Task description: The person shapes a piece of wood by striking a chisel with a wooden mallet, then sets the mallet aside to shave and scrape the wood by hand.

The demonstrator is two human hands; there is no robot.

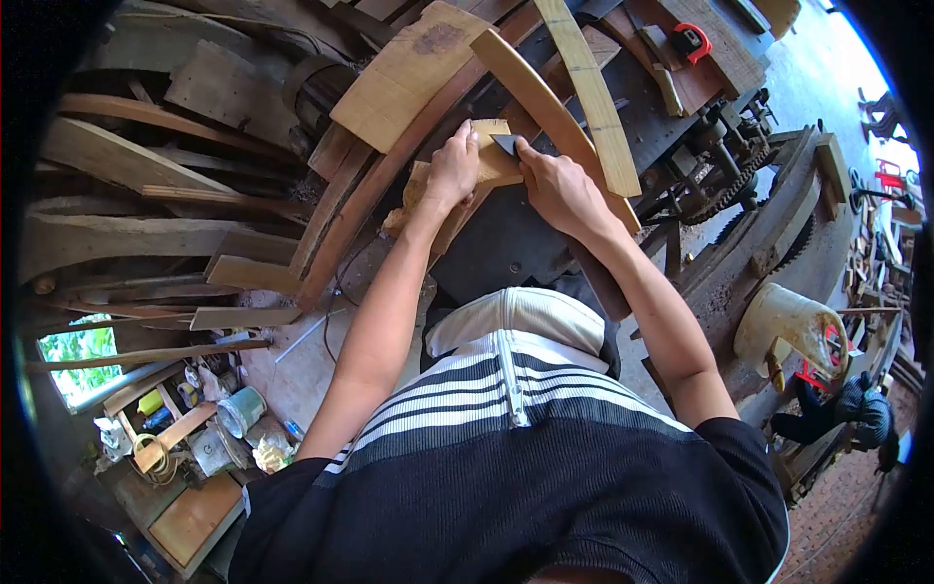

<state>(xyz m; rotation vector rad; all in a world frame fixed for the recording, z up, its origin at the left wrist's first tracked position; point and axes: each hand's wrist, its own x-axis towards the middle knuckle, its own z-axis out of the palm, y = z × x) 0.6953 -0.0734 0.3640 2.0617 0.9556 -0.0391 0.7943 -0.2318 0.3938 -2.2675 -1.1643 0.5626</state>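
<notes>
My left hand point(453, 167) is closed on the left side of a pale wooden block point(498, 175), with the thumb lying along its edge. In my right hand point(564, 190) is a knife with a dark, pointed blade point(506, 143), its tip over the block's upper face. A long brown handle point(601, 284) shows below my right forearm and appears to belong to the knife. Whether the blade cuts into the wood cannot be seen. Just beyond my hands lie a curved wooden strip point(540, 97) and a broad wooden board point(413, 68).
A straight wooden batten point(589, 88) and a red tape measure point(691, 43) lie at the upper right. Machinery with a toothed gear point(730, 195) stands on the right, near a white bucket point(778, 331). Timber pieces point(146, 161) crowd the left side.
</notes>
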